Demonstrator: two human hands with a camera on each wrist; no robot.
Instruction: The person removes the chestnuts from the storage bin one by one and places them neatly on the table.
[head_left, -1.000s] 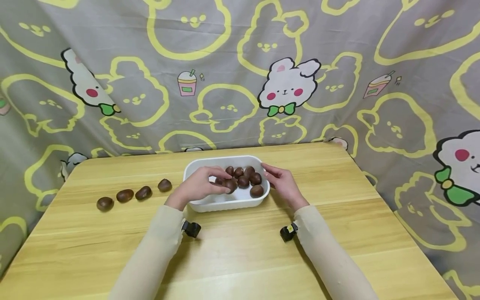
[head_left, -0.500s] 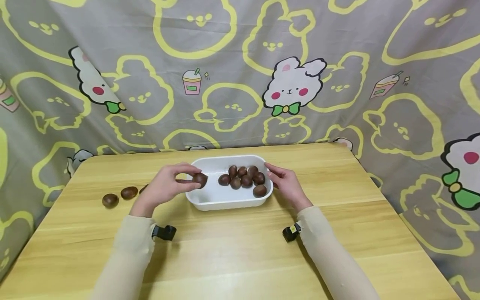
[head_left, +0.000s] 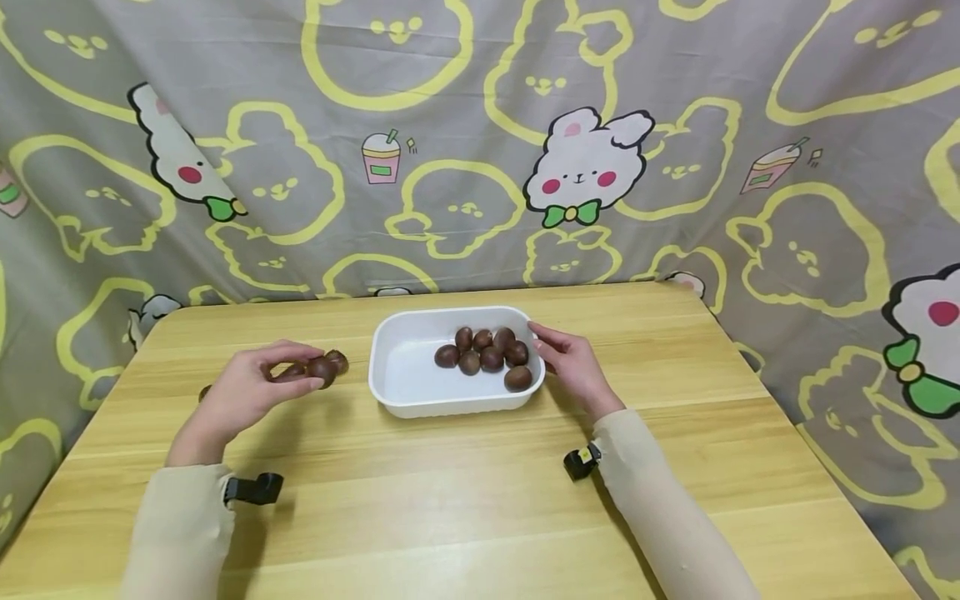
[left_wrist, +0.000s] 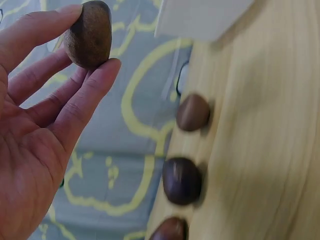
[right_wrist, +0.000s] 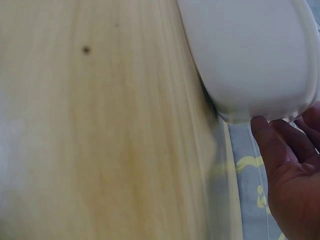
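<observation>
My left hand (head_left: pixel 251 392) pinches a brown chestnut (left_wrist: pixel 90 35) between thumb and fingertips, left of the white plastic tray (head_left: pixel 450 407). Just beyond the held nut lies another chestnut (head_left: pixel 339 361) on the table, part of a loose row. The left wrist view shows more of that row, with a dark, glossy chestnut (left_wrist: pixel 182 181) in it; in the head view the hand hides part of it. Inside the tray, several chestnuts (head_left: pixel 491 359) cluster toward the right end. My right hand (head_left: pixel 573 367) touches the tray's right end with its fingers fairly straight.
The tray stands on a light wooden table (head_left: pixel 465 517). A grey curtain (head_left: pixel 450 100) with yellow outlines and rabbit prints hangs behind the table's far edge. A small black camera (head_left: pixel 257 489) is strapped to the left wrist, another (head_left: pixel 581 462) to the right.
My left hand has lifted a chestnut out of the tray and carried it left to beside the row on the table. The right hand has stayed at the tray's end.
</observation>
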